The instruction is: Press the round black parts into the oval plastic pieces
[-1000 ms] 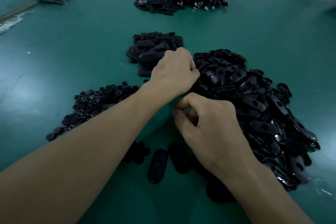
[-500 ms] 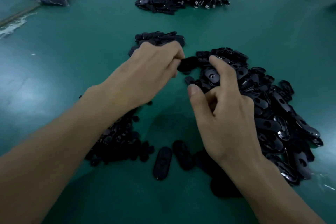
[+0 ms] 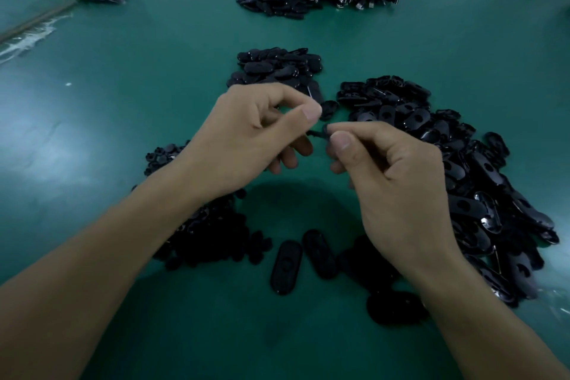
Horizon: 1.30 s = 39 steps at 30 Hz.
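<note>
1. Hands meet at centre. The right hand [image 3: 394, 188] has its fingers pinching a small black piece [image 3: 319, 133]; the left hand [image 3: 253, 139] has thumb curled to forefinger, its hold unclear.
2. On the worktop [image 3: 123, 102]: round parts [image 3: 200, 225] at 8 o'clock, oval pieces [image 3: 462, 179] at 3.
3. Likely light, stiff and glossy-slick, so grip the oval's long edges and thumb the centre.

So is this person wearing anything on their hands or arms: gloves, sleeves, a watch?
No. The left hand and the right hand are both bare, with no gloves, rings or tape to be seen. The left forearm and the right forearm are bare too, as far as the picture reaches: no sleeve, watch or wristband. The thumbnails look short and unpainted.
</note>
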### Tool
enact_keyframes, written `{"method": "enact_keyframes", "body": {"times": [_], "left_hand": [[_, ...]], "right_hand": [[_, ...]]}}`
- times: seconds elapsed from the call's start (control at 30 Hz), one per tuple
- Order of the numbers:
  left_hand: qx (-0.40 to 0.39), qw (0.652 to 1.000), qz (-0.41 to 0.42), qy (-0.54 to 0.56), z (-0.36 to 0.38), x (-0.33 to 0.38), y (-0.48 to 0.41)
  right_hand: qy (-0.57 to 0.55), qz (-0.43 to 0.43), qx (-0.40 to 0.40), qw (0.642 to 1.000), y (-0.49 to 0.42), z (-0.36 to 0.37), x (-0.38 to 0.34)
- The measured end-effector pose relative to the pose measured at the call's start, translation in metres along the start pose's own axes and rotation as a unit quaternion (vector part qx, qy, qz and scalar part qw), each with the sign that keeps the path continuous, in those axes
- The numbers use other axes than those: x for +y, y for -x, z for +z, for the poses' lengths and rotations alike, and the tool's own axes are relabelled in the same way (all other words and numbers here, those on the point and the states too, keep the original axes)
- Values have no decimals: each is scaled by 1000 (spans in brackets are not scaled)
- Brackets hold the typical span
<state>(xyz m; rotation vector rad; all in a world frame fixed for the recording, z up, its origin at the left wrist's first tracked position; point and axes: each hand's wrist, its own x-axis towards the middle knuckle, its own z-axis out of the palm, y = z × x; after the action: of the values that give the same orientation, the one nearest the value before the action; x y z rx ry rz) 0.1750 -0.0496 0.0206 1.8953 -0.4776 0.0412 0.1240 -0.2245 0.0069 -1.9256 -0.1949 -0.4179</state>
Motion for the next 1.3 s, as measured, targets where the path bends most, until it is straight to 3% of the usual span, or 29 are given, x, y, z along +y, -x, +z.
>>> {"method": "enact_keyframes", "body": {"times": [0.1,0.23,0.4,0.57,0.77,0.97,1.3], "left_hand": [[-36,997,-20,64,-2,1,-2],[71,991,-50,106,-7,-6,-7],[168,978,-59,104,-12,-14,-12],[214,974,-49,64,-10,-17,-12],[219,973,-43,57,-8,-15,-10],[189,968,-70,149,-5,-15,-10],[150,968,-89,182,1,-7,-6]], "right_hand": [[-15,-5,-11,1000,-1,2,1],[114,-19,-57,992,-2,5,2],[332,-97,-250,905,-2,18,-6],[389,-94,-303,865,-4,23,-11],[377,-82,-272,882,-3,20,-13],[349,-60,-228,907,-4,11,-12],[343,-42,-200,917,-1,13,-14]]}}
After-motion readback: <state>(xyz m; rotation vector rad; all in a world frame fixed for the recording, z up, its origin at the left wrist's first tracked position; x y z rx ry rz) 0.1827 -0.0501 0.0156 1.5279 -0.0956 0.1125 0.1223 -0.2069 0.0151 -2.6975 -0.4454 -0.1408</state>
